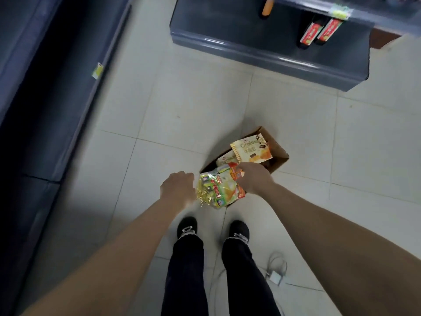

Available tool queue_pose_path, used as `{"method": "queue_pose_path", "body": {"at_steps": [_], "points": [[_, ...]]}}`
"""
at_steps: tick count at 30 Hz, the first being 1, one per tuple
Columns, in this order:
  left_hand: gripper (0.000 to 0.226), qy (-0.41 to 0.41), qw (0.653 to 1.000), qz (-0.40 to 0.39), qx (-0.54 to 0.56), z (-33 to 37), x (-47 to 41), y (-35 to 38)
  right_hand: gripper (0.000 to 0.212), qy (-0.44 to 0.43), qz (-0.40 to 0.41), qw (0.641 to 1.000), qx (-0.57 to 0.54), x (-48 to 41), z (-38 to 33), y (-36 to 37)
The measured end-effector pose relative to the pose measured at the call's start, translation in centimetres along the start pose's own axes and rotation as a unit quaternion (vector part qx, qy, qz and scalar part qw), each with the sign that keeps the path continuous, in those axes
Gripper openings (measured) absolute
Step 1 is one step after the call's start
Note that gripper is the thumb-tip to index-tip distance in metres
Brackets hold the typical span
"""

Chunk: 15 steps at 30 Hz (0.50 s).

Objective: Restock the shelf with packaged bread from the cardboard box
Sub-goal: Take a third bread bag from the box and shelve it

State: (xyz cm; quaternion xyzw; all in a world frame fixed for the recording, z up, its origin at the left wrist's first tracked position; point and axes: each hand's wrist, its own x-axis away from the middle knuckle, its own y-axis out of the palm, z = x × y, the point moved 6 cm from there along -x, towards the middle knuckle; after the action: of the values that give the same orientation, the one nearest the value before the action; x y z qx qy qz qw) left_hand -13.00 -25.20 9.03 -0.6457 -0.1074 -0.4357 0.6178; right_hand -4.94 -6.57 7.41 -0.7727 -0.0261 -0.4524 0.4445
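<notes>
A brown cardboard box (279,153) stands on the tiled floor in front of my feet. A yellow-green bread bag (218,188) tied with gold ribbon is held over its near end. My left hand (178,187) grips the bag's tied end and my right hand (254,177) holds its other end. Deeper in the box lies a croissant packet (251,148) with another pale packet (225,159) under it. A dark grey shelf (262,49) is ahead at the top.
The dark shelf ahead carries two red-labelled bottles (319,33) and an orange item (267,6). A long dark shelf unit (45,99) runs along the left. A white charger and cable (275,275) lie on the floor by my right foot.
</notes>
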Motion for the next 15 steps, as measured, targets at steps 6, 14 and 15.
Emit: {"method": "queue_pose_path", "body": {"at_steps": [6, 14, 15], "points": [[0.037, -0.059, 0.998, -0.032, 0.020, 0.5, -3.5, 6.1, 0.039, -0.048, -0.044, 0.997, 0.028, -5.3, 2.1, 3.5], [0.030, -0.092, 0.994, -0.050, 0.034, 1.5, -7.8, 16.1, 0.046, -0.096, -0.068, 0.990, 0.077, -12.5, 4.3, 9.2], [0.029, -0.099, 0.993, -0.057, 0.042, 1.5, -8.5, 17.4, 0.047, -0.108, -0.060, 0.988, 0.091, -13.5, 4.2, 9.9]]}}
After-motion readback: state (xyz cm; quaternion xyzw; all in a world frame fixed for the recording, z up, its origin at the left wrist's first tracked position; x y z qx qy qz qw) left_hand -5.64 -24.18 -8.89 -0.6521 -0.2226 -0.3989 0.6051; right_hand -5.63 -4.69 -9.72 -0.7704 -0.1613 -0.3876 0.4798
